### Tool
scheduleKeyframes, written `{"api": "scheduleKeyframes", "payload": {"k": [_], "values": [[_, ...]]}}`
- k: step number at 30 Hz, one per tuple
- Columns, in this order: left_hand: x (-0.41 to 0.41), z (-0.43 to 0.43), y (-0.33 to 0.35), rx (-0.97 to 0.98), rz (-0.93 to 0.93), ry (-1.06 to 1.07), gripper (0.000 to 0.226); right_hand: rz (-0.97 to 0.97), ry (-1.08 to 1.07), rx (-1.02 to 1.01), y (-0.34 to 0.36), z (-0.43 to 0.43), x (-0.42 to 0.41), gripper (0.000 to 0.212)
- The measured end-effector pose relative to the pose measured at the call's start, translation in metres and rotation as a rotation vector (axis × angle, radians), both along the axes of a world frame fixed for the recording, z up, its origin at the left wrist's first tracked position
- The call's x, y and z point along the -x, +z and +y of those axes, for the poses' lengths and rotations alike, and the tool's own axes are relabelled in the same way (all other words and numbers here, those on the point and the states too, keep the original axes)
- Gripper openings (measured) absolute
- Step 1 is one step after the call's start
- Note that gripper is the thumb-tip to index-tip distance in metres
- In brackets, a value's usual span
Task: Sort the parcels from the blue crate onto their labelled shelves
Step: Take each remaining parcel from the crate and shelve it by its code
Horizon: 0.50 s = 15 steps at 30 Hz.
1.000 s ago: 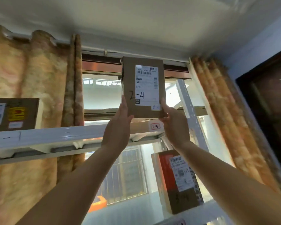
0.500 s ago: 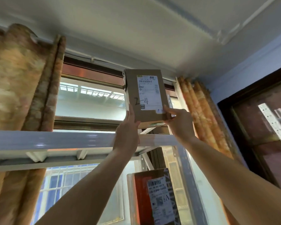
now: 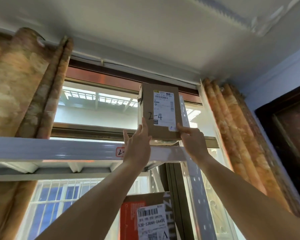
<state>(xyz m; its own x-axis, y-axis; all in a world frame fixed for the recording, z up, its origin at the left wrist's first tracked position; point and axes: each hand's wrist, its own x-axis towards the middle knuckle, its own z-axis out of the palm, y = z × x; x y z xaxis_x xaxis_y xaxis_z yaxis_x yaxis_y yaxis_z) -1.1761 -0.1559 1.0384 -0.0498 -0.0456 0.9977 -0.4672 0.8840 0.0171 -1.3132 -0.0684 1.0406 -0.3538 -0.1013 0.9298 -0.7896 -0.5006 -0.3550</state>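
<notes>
A brown cardboard parcel (image 3: 160,110) with a white shipping label and "2-4" handwritten on its front stands upright at the right end of the top white shelf (image 3: 59,149). My left hand (image 3: 137,146) is raised, its straight fingers lying against the parcel's lower left edge. My right hand (image 3: 193,144) touches the lower right corner with its index finger stretched out. A red-bordered shelf tag (image 3: 119,152) beginning "2-" sits on the shelf's front beam, partly hidden by my left hand.
Another parcel (image 3: 145,217), brown and orange with a barcode label, stands on the shelf below. A white perforated post (image 3: 197,196) closes the rack's right side. Patterned curtains (image 3: 21,92) flank the window behind. A dark door frame (image 3: 284,135) is at the right.
The parcel has gone further back and down onto the top shelf. My hands followed it, and my fingers have slid to its lower corners. My view shifted, so the shelf tag shows again.
</notes>
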Motion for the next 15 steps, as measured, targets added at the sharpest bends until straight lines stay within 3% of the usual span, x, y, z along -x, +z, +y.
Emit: {"api": "scheduleKeyframes", "payload": {"k": [6,11,15], "values": [[0.02,-0.008,-0.002,-0.058,-0.038,0.08,0.07,0.039,0.053,-0.117,-0.006,-0.023,0.021,0.038],[0.022,-0.015,-0.005,0.003,-0.022,0.252,0.063,0.098,-0.094,-0.112,-0.01,-0.036,0.03,0.041],[0.023,-0.015,-0.011,0.021,-0.056,0.357,0.063,0.158,-0.415,-0.063,-0.017,-0.043,0.033,0.048]]}}
